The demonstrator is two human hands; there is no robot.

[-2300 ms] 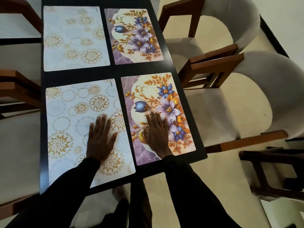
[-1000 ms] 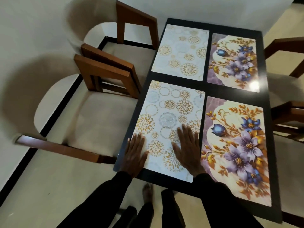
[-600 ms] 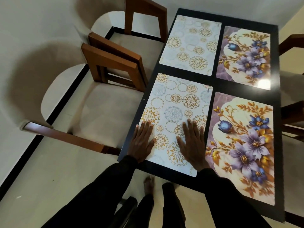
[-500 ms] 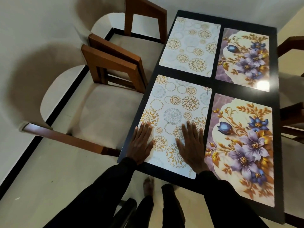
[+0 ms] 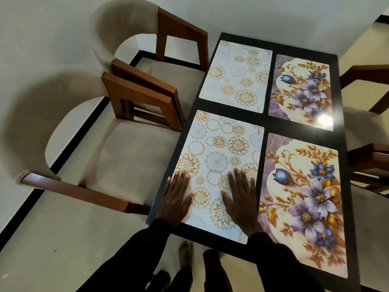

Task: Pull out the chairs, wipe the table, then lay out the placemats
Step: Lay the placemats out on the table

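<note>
To your left, two cushioned chairs stand pulled out from the table: the near chair (image 5: 117, 157) and the far chair (image 5: 168, 60), both with wooden frames and pale curved backs, their seats just beside the table's left edge.

The dark table (image 5: 264, 123) carries four placemats in a two-by-two grid. The only writing you can see is a small line of print along the right edge of the near medallion placemat (image 5: 219, 161), too small to read with any confidence. That mat is white with gold and grey round medallions and lies at the near left corner. Behind it lies the far medallion placemat (image 5: 235, 76), same pattern.

Your left hand (image 5: 174, 199) lies flat with fingers spread, resting across the near medallion mat's left edge, partly on the bare table. Your right hand (image 5: 242, 199) lies flat and spread as well, on the same mat near its right edge. Neither holds anything.

Further right, the near floral placemat (image 5: 303, 203) shows purple and blue flowers with gold leaves on a cream panel. The far floral placemat (image 5: 303, 89) matches it, with a glare spot at its near right corner. Wooden parts of more chairs (image 5: 366, 161) show past the table's right edge.
</note>
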